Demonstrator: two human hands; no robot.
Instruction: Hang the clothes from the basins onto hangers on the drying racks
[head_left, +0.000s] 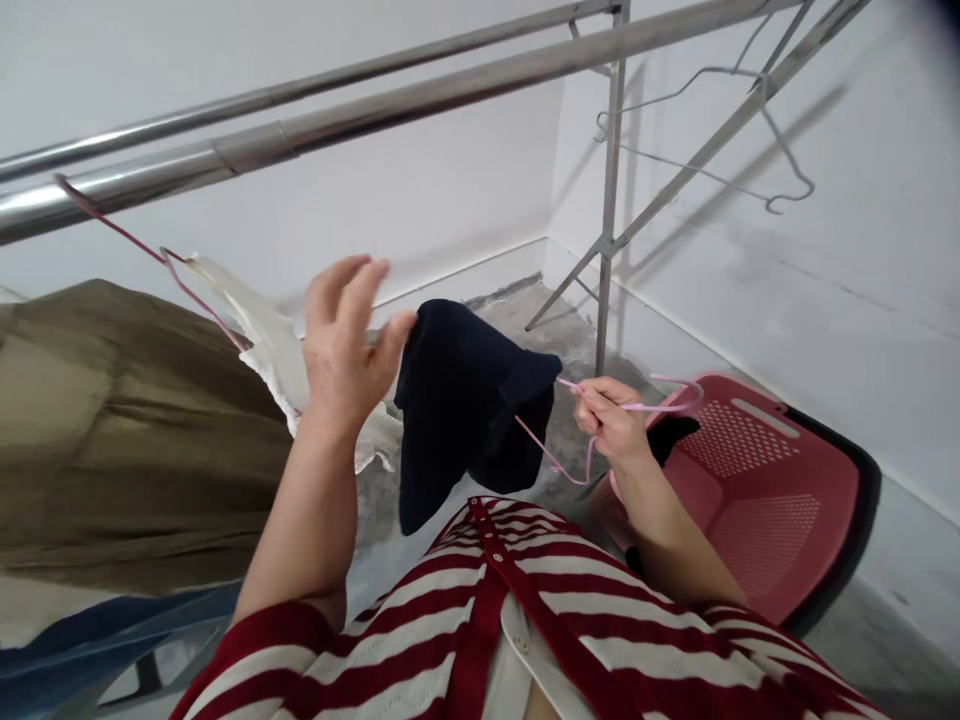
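Note:
My right hand [611,415] is closed around a thin pink wire clothes hanger [660,406], its hook pointing right. A dark navy garment [465,390] hangs on the hanger, its far part draped over one end, while the other end sticks out bare in front. Its exact kind I cannot make out. My left hand [349,330] is raised just left of the garment with fingers and thumb apart; the thumb tip is close to the cloth's upper edge, and whether it touches I cannot tell. Behind this hand hangs a white garment [262,320] on a reddish hanger [199,300].
A metal drying rack's rail [420,95] runs across the top, with a leg [609,200] standing at the back. An unused wire hanger [697,165] hangs at upper right. A pink basket [772,500] with dark cloth sits at right. Olive cloth [142,430] hangs at left.

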